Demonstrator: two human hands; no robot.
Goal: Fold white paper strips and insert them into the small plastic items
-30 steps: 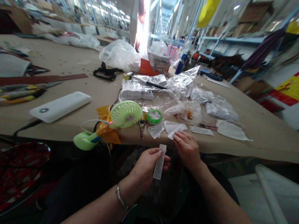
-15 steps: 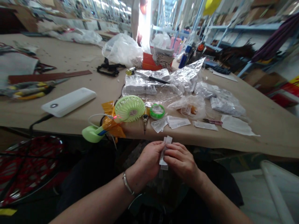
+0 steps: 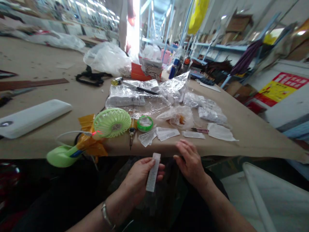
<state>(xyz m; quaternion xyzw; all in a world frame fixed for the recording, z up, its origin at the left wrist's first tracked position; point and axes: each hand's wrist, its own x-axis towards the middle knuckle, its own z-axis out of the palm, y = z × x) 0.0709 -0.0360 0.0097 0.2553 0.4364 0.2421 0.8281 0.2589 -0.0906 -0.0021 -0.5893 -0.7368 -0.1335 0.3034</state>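
Note:
A narrow white printed label strip [image 3: 153, 174] is pinched between the thumb and fingers of my left hand [image 3: 135, 177], below the table's front edge. Apart from it, my right hand [image 3: 191, 164] is raised at the edge, fingers stretched and thumb spread, with nothing visible in it. Just beyond lie a fanned stack of printed labels [image 3: 167, 133], some translucent strips [image 3: 147, 138] and a separate label piece [image 3: 193, 134]. A small pinkish-handled tool [image 3: 200, 130] rests behind that piece. To its right is a white sheet [image 3: 222, 132].
A green fan [image 3: 112, 122] lies at the front edge, beside a pointed soldering-iron-like tool [image 3: 131, 133] and a green round container [image 3: 145, 124]. Plastic-wrapped label bundles [image 3: 127, 98] with a hammer [image 3: 137, 87] on top lie behind. A white power bank [image 3: 36, 117] sits left.
My right hand has let go of the strip and moved away to the right, opening. My left hand keeps the strip, now turned printed side up. The view has swung right.

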